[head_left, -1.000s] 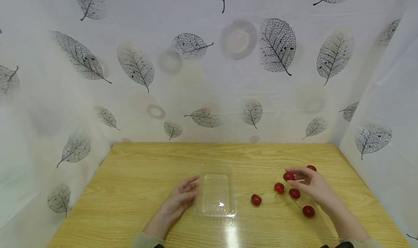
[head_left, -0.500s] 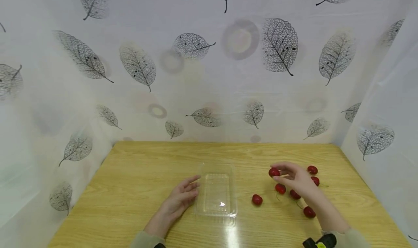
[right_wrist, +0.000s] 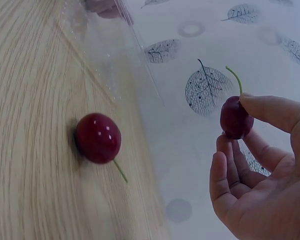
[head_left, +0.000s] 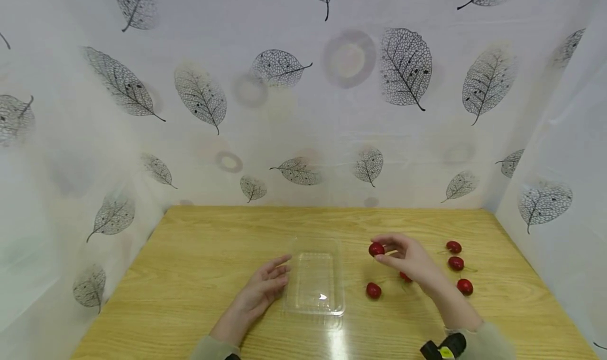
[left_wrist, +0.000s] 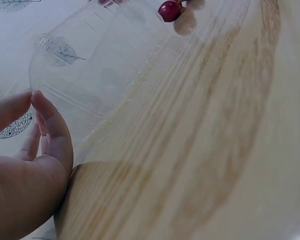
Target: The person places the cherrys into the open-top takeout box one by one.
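My right hand [head_left: 403,254] pinches a dark red cherry [head_left: 377,249] between thumb and fingers, above the table to the right of a clear plastic container [head_left: 315,313]. In the right wrist view its green stem [right_wrist: 235,77] points up beside the thumb. My left hand [head_left: 263,286] lies at the container's left side, fingers relaxed, fingertips right at the rim in the left wrist view. On the table below the right hand sits one cherry [head_left: 373,290], and another cherry [head_left: 405,276] is partly hidden behind that hand.
Farther right, three cherries lie in a loose column: a far cherry [head_left: 453,246], a middle cherry [head_left: 456,263] and a near cherry [head_left: 465,286]. The wooden table [head_left: 213,228] is enclosed by white leaf-printed sheets [head_left: 303,112] at the back and sides.
My right hand has moved left with the cherry, toward the container, uncovering cherries on the right and covering others. The left hand and the container have stayed in place.
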